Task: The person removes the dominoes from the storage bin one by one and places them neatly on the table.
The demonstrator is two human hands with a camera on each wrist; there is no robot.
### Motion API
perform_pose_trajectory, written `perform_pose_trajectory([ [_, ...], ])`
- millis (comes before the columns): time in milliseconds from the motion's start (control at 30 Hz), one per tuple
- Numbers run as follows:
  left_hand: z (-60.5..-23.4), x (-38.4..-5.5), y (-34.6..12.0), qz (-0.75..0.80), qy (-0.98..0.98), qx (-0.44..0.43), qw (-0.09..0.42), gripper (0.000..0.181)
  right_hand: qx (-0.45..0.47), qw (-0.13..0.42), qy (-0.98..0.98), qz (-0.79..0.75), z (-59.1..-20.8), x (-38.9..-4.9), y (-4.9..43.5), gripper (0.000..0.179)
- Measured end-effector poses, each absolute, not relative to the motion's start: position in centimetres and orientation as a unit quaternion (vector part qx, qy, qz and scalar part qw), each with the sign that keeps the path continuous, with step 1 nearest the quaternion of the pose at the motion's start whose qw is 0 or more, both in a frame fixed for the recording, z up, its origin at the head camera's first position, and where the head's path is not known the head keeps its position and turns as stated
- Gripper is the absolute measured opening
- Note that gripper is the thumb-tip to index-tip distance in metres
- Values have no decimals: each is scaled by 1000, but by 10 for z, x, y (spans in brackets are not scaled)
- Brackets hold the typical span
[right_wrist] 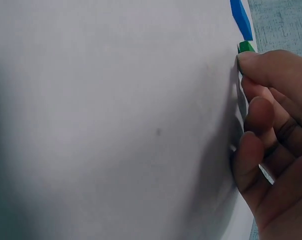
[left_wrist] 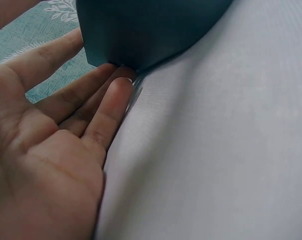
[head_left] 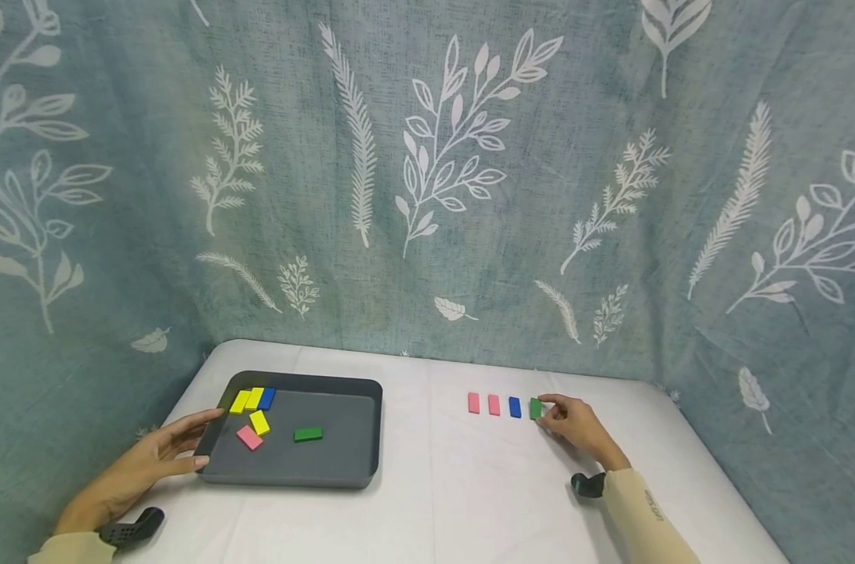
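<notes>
My right hand (head_left: 574,423) pinches a green block (head_left: 536,408) by its ends between thumb and index finger, at the right end of a row on the table. In the right wrist view the thumb covers most of that green block (right_wrist: 246,46), and a blue block (right_wrist: 241,19) lies just beyond. The row also has a blue block (head_left: 515,407) and two pink blocks, one (head_left: 494,405) nearer the blue and one (head_left: 473,403) at the left end. My left hand (head_left: 152,454) rests against the left side of a dark grey tray (head_left: 328,471), fingers loosely extended along its outer wall.
Inside the tray lie several yellow blocks (head_left: 260,423), a blue block (head_left: 266,399), a pink block (head_left: 249,437) and a green block (head_left: 308,434). A white cloth (head_left: 413,517) covers the table. Patterned green curtain (head_left: 371,298) hangs behind and at both sides.
</notes>
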State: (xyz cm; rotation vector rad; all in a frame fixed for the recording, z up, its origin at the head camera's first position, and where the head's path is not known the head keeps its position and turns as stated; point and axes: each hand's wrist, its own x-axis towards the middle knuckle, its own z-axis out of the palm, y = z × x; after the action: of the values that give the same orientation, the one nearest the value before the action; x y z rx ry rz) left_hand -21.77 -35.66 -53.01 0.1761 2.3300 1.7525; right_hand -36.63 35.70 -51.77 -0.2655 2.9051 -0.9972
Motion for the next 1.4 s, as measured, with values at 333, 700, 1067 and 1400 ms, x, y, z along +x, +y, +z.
perform_pose_trajectory([
  [333, -531, -220, -358, 596, 794, 45, 116, 75, -95, 55, 941, -320, -518, -373, 360, 49],
  [700, -530, -222, -356, 594, 795, 31, 117, 79, -84, 64, 932, -346, -508, -373, 357, 58],
  [1067, -531, -221, -356, 600, 791, 21, 117, 80, -136, 23, 921, -365, -493, -372, 298, 47],
  [1400, -533, -221, -358, 599, 792, 38, 113, 76, -217, 24, 901, -374, -489, -370, 232, 40],
])
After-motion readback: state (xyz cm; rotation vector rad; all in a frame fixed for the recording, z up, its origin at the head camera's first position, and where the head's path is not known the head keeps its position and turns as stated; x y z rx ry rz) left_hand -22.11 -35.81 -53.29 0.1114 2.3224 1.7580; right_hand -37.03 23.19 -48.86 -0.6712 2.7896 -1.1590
